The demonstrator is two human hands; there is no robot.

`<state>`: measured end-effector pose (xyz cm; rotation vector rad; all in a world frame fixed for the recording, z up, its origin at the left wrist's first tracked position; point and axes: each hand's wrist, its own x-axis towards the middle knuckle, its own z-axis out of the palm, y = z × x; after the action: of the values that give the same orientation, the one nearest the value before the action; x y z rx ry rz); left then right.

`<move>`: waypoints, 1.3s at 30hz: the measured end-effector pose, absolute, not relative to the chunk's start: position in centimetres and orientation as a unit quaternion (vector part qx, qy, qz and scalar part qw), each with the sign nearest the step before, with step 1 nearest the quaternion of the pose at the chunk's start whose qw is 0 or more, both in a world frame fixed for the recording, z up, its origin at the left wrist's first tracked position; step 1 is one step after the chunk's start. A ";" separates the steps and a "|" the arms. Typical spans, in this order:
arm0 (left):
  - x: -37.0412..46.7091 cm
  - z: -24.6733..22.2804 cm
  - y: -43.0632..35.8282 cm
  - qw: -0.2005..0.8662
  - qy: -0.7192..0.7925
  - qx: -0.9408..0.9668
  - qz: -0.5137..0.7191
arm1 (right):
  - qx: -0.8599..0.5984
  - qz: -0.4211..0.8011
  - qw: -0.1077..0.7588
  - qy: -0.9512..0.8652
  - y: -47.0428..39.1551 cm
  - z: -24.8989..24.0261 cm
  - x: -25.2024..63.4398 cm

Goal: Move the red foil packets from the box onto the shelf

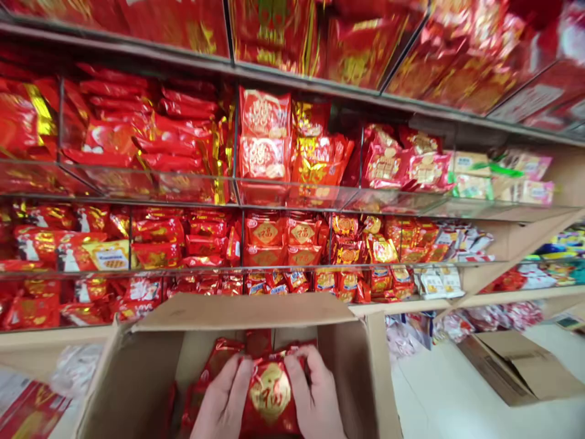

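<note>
An open cardboard box [247,312] stands at the bottom centre, with several red packets inside. Over its opening, my left hand [226,396] and my right hand [313,390] grip a red packet [269,393] from its two sides, fingers and thumbs closed on its upper edge. The packet faces me with a round gold emblem and a red character. Behind it, other red packets [223,350] lie in the box, partly hidden by my hands.
Shelves with clear dividers [292,198] hold many red and gold packets. A flattened cardboard box [521,366] lies on the floor at the right. Clear plastic bags [77,369] sit at the lower left, beside a red printed carton [34,408].
</note>
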<state>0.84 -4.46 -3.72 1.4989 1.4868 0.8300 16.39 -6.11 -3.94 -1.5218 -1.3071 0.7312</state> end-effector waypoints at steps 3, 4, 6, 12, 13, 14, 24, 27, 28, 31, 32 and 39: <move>2.3 -2.4 -4.4 0.415 0.581 0.571 0.405 | -0.614 0.301 0.506 -0.526 -6.2 -2.1 16.5; 2.7 -2.0 -4.3 0.405 0.578 0.570 0.422 | -0.610 0.298 0.517 -0.521 -6.2 -1.8 16.6; 3.3 -1.3 -4.4 0.385 0.576 0.568 0.444 | -0.605 0.291 0.542 -0.505 -6.0 -1.3 16.5; 3.4 -0.8 -4.1 0.391 0.591 0.518 0.479 | -0.565 0.288 0.571 -0.521 -6.1 -1.7 16.7; 3.2 -0.7 -3.9 0.403 0.592 0.507 0.479 | -0.549 0.241 0.575 -0.557 -6.2 -1.7 17.0; 2.9 -0.7 -3.7 0.419 0.591 0.494 0.481 | -0.526 0.170 0.573 -0.606 -6.3 -1.7 17.2; 2.7 3.5 -3.9 0.604 0.530 0.332 0.493 | -0.303 -0.235 0.389 -0.838 -4.1 3.2 19.8; 2.4 3.0 -4.5 0.603 0.507 0.399 0.469 | -0.346 -0.215 0.391 -0.825 -0.8 4.2 21.3; 2.3 2.4 -4.8 0.601 0.501 0.432 0.448 | -0.357 -0.213 0.397 -0.818 0.5 4.5 21.8; 1.7 -0.3 -5.8 0.591 0.505 0.518 0.357 | -0.365 -0.222 0.407 -0.807 4.2 4.9 22.8; 1.5 -1.2 -6.2 0.585 0.508 0.541 0.329 | -0.363 -0.230 0.405 -0.807 5.2 5.0 23.0; -0.2 -5.4 -8.5 0.563 0.517 0.615 0.192 | -0.477 -0.309 0.335 -0.751 8.9 5.1 25.0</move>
<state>-0.16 -8.54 -5.43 1.4477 1.2176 0.4514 24.97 8.87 5.05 -1.2453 -1.9603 -0.8056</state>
